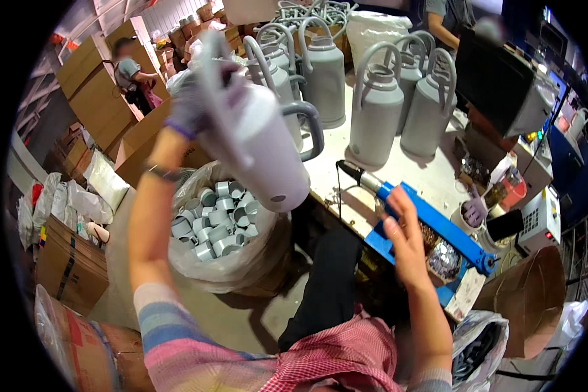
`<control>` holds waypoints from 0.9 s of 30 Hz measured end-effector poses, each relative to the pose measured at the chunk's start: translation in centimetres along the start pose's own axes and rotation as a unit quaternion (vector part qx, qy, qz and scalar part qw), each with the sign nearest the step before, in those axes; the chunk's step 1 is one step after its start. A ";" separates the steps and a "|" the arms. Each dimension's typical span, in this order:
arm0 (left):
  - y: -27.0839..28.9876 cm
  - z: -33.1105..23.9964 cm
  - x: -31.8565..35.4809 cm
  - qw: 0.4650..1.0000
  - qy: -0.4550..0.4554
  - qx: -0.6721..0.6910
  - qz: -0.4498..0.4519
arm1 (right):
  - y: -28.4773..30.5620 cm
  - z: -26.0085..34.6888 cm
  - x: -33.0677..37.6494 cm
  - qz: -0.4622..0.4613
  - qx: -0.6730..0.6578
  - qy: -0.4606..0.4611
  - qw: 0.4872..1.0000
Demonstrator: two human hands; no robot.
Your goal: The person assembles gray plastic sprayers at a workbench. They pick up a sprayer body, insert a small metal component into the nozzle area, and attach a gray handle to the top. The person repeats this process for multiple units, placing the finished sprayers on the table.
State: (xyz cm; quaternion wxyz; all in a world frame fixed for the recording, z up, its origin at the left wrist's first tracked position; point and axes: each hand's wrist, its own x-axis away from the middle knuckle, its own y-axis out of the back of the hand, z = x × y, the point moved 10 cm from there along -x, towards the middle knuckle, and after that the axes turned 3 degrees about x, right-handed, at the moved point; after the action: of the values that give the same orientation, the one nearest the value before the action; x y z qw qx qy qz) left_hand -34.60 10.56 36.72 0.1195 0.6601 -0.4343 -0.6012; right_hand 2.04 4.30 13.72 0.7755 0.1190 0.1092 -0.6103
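Right hand fingers spread wide over blue tool, raised left hand gripping tilted grey jug

Around you, brown cardboard boxes stack high on the left, a pale table stands ahead, and grey floor lies below.

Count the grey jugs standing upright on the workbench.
5 clearly: two at the front right, one beside another; one behind them; one tall in the middle; one at the left behind the lifted jug. Others behind may be hidden.
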 end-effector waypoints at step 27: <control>-24.3 19.8 13.0 0.895 0.229 0.181 -0.337 | -12.3 -16.5 -27.7 -0.032 0.251 -0.078 0.964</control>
State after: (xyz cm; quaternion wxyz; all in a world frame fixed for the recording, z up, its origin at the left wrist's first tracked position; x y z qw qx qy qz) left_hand -43.21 22.89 6.35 -0.1154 0.8964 -0.2481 -0.3487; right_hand -16.71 32.27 6.12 0.7071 0.2583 -0.1052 -0.6498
